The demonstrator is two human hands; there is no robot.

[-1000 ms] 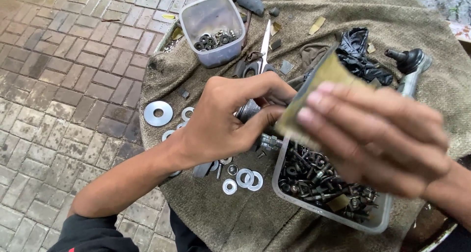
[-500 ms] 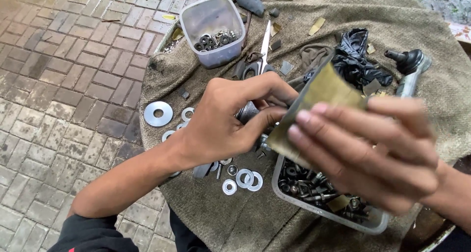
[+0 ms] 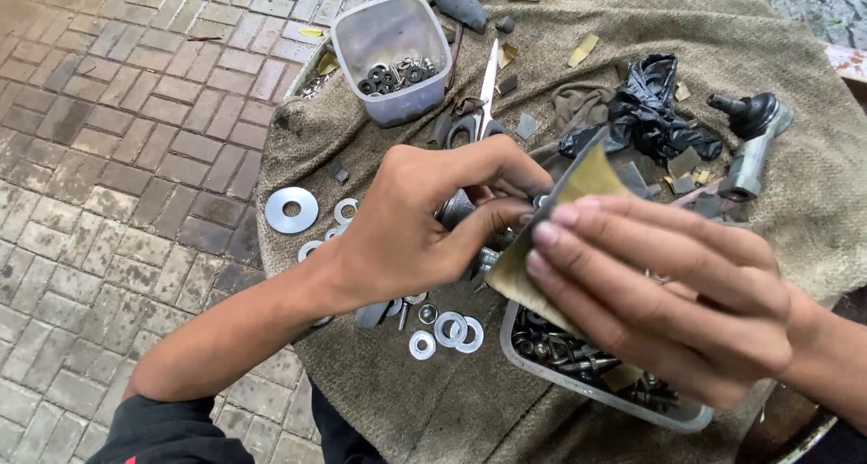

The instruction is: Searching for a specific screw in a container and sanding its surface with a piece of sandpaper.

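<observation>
while the left hand (image 3: pixel 411 229) pinches a metal part (image 3: pixel 456 209), the right hand (image 3: pixel 659 292) clasps sandpaper (image 3: pixel 578 188) — bolt tray (image 3: pixel 542 369) beneath.

L hand (image 3: pixel 411 234) curled, pinch grip; R hand (image 3: pixel 659 292) fingers flat, extended.

The left hand (image 3: pixel 415 224) closes round a small dark metal part (image 3: pixel 454 209), most of it hidden behind the fingers, so its kind cannot be told; the right hand (image 3: pixel 659 297) covers much of the clear tray of bolts (image 3: pixel 596 387) at the cloth-covered table's (image 3: pixel 406 410) near right edge, and its wrist runs out of the picture's right edge; the sheet of sandpaper (image 3: pixel 587 179) is partly hidden under its fingertips; the scissors' (image 3: pixel 483 98) handles vanish behind the left hand; the table's far and right edges are cut off.
</observation>
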